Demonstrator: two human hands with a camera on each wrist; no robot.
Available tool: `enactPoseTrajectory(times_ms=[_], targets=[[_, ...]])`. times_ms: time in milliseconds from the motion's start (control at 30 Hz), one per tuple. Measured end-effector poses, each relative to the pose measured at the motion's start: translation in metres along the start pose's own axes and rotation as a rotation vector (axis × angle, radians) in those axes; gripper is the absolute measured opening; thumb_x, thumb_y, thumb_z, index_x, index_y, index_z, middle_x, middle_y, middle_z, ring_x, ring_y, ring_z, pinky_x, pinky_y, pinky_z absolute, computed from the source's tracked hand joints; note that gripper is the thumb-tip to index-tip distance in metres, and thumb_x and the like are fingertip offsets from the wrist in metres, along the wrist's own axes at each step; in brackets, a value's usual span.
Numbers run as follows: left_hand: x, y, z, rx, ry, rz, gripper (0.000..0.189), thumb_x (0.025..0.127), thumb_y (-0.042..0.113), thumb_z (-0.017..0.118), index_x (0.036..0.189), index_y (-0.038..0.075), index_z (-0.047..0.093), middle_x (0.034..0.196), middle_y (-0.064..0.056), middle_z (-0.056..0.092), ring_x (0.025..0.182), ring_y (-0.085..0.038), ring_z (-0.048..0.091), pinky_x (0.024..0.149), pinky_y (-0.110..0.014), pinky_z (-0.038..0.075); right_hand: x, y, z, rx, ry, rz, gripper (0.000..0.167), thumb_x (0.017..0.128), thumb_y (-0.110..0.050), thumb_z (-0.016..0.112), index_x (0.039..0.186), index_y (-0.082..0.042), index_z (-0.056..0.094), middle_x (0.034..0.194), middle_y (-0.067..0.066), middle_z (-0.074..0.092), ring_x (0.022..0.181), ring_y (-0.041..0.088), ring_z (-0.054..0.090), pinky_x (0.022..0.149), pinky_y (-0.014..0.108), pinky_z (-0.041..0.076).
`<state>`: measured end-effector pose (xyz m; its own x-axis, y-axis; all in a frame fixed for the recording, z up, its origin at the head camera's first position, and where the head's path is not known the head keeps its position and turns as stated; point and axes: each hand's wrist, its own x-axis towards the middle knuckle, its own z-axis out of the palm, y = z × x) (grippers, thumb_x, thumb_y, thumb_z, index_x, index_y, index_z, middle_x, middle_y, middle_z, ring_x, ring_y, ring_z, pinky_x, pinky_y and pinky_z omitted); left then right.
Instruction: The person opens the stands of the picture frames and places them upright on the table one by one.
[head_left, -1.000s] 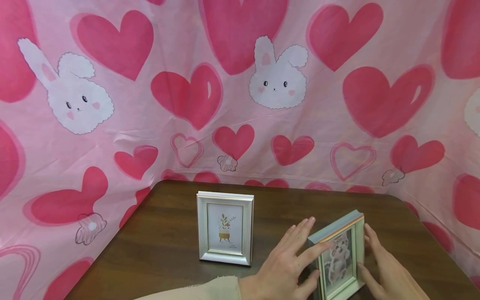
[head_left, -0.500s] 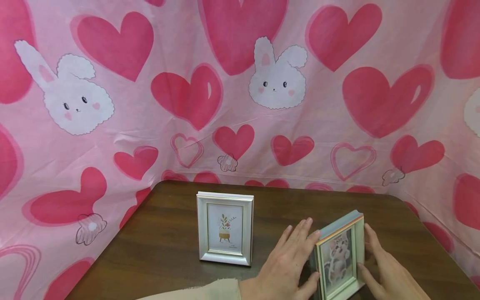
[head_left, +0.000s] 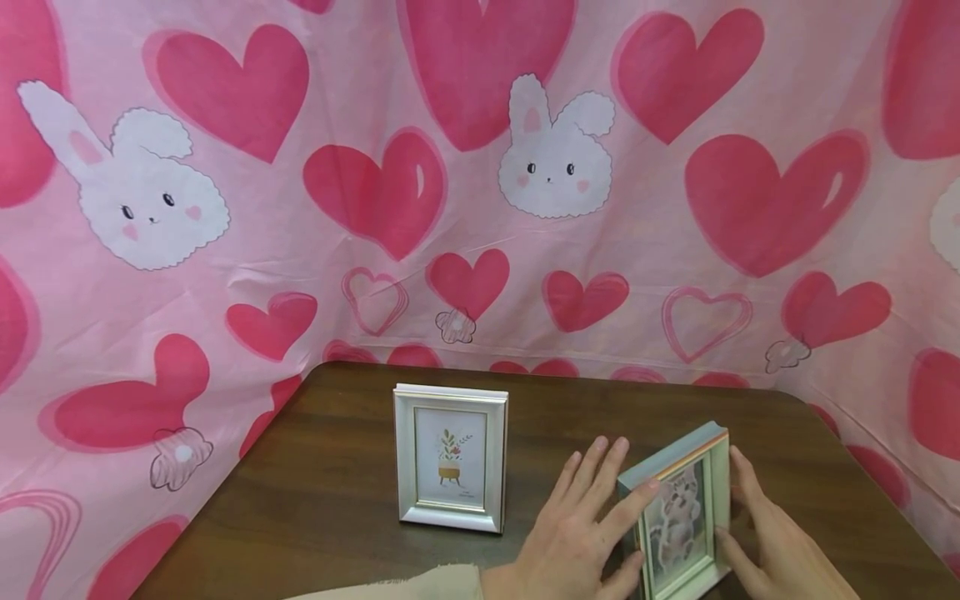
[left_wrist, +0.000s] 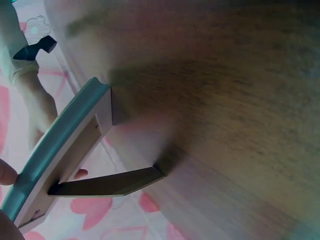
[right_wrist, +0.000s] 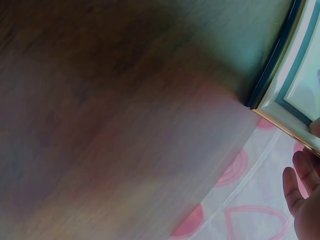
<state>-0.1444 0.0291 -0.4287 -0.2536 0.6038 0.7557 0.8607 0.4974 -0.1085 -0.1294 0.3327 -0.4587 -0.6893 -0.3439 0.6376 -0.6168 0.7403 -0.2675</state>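
Note:
A picture frame with a kitten picture stands angled at the right of the table in the head view. My right hand grips its right side, thumb on the front face and fingers behind. My left hand is at the left side, its index fingertip touching the upper front corner and thumb near the left edge; the other fingers stay extended. In the left wrist view, the back's support leg sticks out toward the tabletop. The right wrist view shows one corner of the frame.
A second, silver-white frame with a potted-plant picture stands upright left of my left hand. Both rest on a dark wooden table. A pink cloth with hearts and rabbits hangs behind and at both sides.
My left index finger first drew back from the frame's front to its edge, then came forward again onto the upper front corner. The right hand and both frames look unmoved.

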Motion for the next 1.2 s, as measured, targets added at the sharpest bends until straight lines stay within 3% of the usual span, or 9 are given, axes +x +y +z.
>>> enactPoseTrajectory(times_ms=[300, 467, 667, 1200], targets=[[-0.0005, 0.0005, 0.0043, 0.064, 0.032, 0.076, 0.075, 0.087, 0.043, 0.077, 0.153, 0.016, 0.056, 0.170, -0.023, 0.024, 0.156, -0.040, 0.023, 0.123, -0.050, 0.027, 0.0000, 0.0000, 0.0002, -0.017, -0.006, 0.009, 0.131, 0.058, 0.013, 0.089, 0.166, 0.003, 0.015, 0.113, 0.003, 0.064, 0.084, 0.002, 0.058, 0.069, 0.010, 0.045], [0.0009, 0.0030, 0.0058, 0.086, 0.026, 0.070, 0.075, 0.084, 0.045, 0.078, 0.151, 0.018, 0.059, 0.171, -0.022, 0.022, 0.156, -0.041, 0.022, 0.123, -0.050, 0.026, 0.0014, 0.0012, 0.0006, -0.026, 0.013, -0.004, 0.129, 0.056, 0.013, 0.088, 0.165, 0.004, 0.018, 0.109, -0.001, 0.064, 0.083, 0.001, 0.057, 0.069, 0.011, 0.044], [-0.0010, 0.0081, 0.0067, 0.106, -0.020, 0.045, 0.076, 0.088, 0.049, 0.075, 0.155, 0.019, 0.054, 0.172, -0.022, 0.018, 0.158, -0.039, 0.019, 0.122, -0.050, 0.026, 0.0013, 0.0023, 0.0013, -0.038, 0.019, -0.006, 0.130, 0.055, 0.013, 0.088, 0.165, 0.004, 0.019, 0.107, -0.003, 0.063, 0.083, 0.001, 0.056, 0.070, 0.011, 0.043], [-0.0014, 0.0064, 0.0078, 0.096, -0.014, 0.046, 0.086, 0.086, 0.046, 0.073, 0.161, 0.016, 0.045, 0.171, -0.024, 0.021, 0.157, -0.040, 0.021, 0.123, -0.053, 0.023, -0.0001, 0.0019, -0.0008, -0.048, 0.017, -0.004, 0.134, 0.052, 0.011, 0.091, 0.165, 0.004, 0.019, 0.111, 0.001, 0.065, 0.087, 0.002, 0.060, 0.075, 0.008, 0.046]])
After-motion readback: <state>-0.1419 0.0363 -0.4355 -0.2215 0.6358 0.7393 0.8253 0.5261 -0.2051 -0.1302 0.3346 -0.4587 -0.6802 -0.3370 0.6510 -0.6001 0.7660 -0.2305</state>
